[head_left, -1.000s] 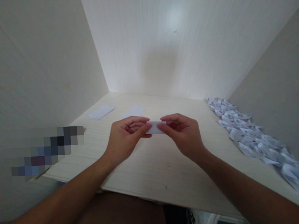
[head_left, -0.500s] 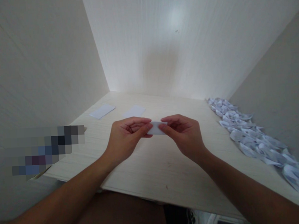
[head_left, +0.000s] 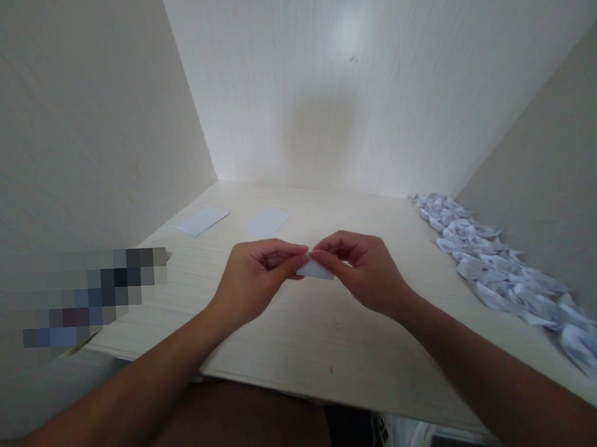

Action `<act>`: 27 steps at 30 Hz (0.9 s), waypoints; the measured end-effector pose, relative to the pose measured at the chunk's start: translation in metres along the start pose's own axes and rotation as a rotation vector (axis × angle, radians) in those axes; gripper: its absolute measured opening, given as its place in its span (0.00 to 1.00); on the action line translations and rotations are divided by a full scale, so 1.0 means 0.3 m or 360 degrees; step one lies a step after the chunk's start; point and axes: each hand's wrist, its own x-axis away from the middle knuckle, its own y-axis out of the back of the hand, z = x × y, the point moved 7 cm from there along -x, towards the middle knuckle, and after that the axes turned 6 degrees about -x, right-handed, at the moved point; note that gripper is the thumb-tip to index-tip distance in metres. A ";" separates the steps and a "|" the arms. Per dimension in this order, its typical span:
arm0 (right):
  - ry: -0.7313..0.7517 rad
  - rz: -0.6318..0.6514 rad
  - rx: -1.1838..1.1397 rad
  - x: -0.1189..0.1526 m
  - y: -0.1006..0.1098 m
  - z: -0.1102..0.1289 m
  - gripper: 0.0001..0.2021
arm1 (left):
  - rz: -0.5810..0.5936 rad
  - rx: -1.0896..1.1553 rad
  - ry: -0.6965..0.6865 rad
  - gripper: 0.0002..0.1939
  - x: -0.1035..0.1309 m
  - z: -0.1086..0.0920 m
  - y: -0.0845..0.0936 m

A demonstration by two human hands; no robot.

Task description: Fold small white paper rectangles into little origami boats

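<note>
A small white piece of paper [head_left: 317, 270] is pinched between both hands above the middle of the table. My left hand [head_left: 264, 275] is closed on its left upper part, thumb in front and fingers behind. On the upper edge, my right hand [head_left: 358, 270] pinches the paper between thumb and forefinger, close beside the left fingertips. The paper's lower part hangs below the thumbs, and its upper edge is mostly hidden by the fingers.
Beyond my hands lie a white paper sheet [head_left: 268, 222] and a white paper stack [head_left: 203, 220]. Many folded white paper pieces [head_left: 501, 266] run in a pile along the right wall. Pale panels enclose the table [head_left: 285, 357]. A blurred patch covers the left edge.
My right hand has shifted left along the paper, so both hands' fingertips now nearly meet at its upper edge. The paper has tilted, its right end lower.
</note>
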 end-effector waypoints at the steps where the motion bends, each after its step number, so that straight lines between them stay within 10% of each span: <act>1: 0.0031 0.0075 0.0138 0.000 -0.005 0.009 0.07 | 0.0035 -0.0067 -0.0002 0.04 0.002 0.004 -0.002; 18: 0.0340 0.0412 0.0693 0.015 -0.056 0.021 0.08 | 0.0125 -0.0580 0.0022 0.08 0.010 0.046 -0.019; 27: 0.0375 0.0198 0.0636 0.017 -0.036 0.027 0.07 | 0.0140 -0.0693 0.0029 0.10 0.009 0.041 -0.021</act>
